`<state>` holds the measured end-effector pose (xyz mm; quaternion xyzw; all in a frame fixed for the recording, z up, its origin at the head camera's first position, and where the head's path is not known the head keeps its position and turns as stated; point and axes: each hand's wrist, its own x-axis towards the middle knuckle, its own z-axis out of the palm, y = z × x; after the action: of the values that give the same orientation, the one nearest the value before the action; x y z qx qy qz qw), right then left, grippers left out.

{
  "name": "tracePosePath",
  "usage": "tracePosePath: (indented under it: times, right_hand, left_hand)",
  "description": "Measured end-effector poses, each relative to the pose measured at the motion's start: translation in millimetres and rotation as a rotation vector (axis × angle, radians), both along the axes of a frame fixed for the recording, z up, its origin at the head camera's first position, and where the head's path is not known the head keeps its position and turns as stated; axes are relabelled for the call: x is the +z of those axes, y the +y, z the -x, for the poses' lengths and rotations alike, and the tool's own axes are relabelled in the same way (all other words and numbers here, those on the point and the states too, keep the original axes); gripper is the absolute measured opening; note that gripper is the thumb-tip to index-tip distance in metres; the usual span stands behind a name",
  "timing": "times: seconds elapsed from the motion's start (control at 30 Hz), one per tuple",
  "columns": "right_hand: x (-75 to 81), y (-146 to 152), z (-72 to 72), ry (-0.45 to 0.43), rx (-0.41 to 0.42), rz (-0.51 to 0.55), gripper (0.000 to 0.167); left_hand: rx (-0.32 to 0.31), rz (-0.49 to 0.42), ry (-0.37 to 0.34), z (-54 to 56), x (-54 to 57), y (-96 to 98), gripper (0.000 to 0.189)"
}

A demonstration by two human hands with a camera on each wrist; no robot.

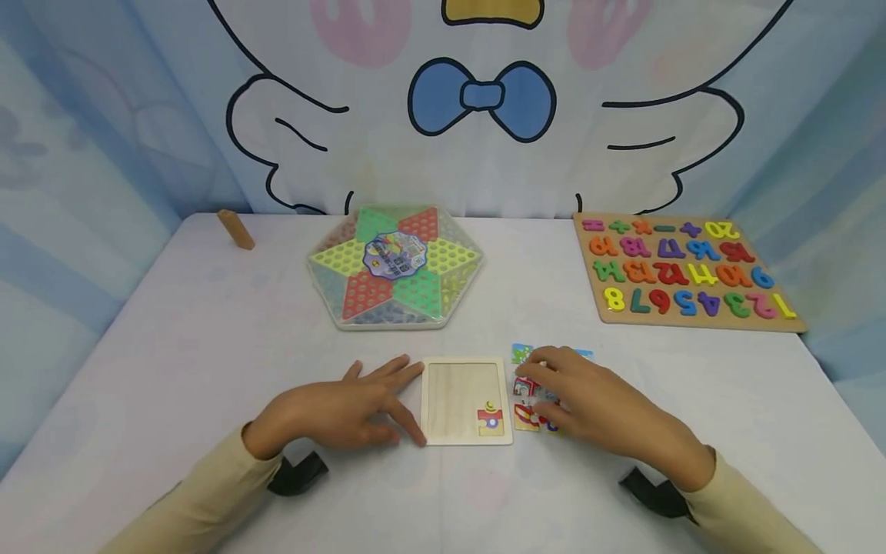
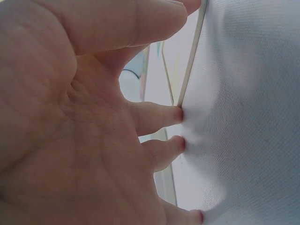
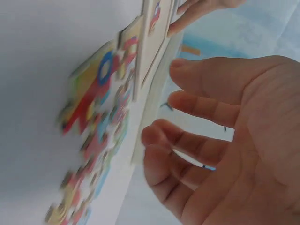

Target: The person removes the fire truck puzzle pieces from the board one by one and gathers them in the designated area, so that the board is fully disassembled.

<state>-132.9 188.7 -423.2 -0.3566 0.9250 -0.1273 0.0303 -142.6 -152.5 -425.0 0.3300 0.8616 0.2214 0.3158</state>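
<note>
A square wooden puzzle tray (image 1: 457, 400) lies flat, with one jigsaw piece (image 1: 490, 422) in its lower right corner. My left hand (image 1: 346, 408) rests at the tray's left side, fingers spread; a fingertip touches the lower left corner. In the left wrist view, fingertips of the left hand (image 2: 93, 122) meet the white cloth and the tray edge (image 2: 191, 61). Over the loose jigsaw pieces (image 1: 524, 387) right of the tray hovers my right hand (image 1: 588, 396). The right wrist view shows the right hand (image 3: 220, 145) loosely bent, holding nothing, apart from the blurred pieces (image 3: 98, 131).
A hexagonal Chinese checkers set (image 1: 394, 300) lies behind the tray. At the back right is a number board (image 1: 692, 265) with coloured figures. A small wooden block (image 1: 236, 229) stands at the back left. A printed curtain (image 1: 484, 169) hangs behind the table.
</note>
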Motion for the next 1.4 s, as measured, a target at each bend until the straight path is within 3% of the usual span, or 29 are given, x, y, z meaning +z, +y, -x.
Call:
tracePosePath:
  times: [0.27, 0.47, 0.77, 1.17, 1.4]
  right_hand:
    - [-5.1, -38, -7.0, -0.019, 0.128, -0.093, 0.042]
    - [-11.3, -43, -9.9, -0.035, 0.096, -0.094, 0.036]
    - [-8.7, -42, -11.3, -0.081, 0.087, -0.104, 0.028]
    - [-15.5, -48, -2.9, -0.119, 0.063, -0.043, 0.029]
    - [-14.5, -52, -0.8, -0.146, 0.059, 0.069, 0.032]
  left_hand:
    - [-0.029, -0.013, 0.012, 2.0, -0.8, 2.2, 0.035]
    - [-0.032, 0.002, 0.01, 2.6, -0.2, 7.0, 0.036]
    - [-0.02, 0.027, 0.016, 2.0, 1.5, 7.2, 0.036]
    - [-0.004, 0.024, 0.006, 0.0, 1.9, 4.0, 0.037]
    - [-0.003, 0.008, 0.013, -0.5, 3.4, 1.5, 0.036]
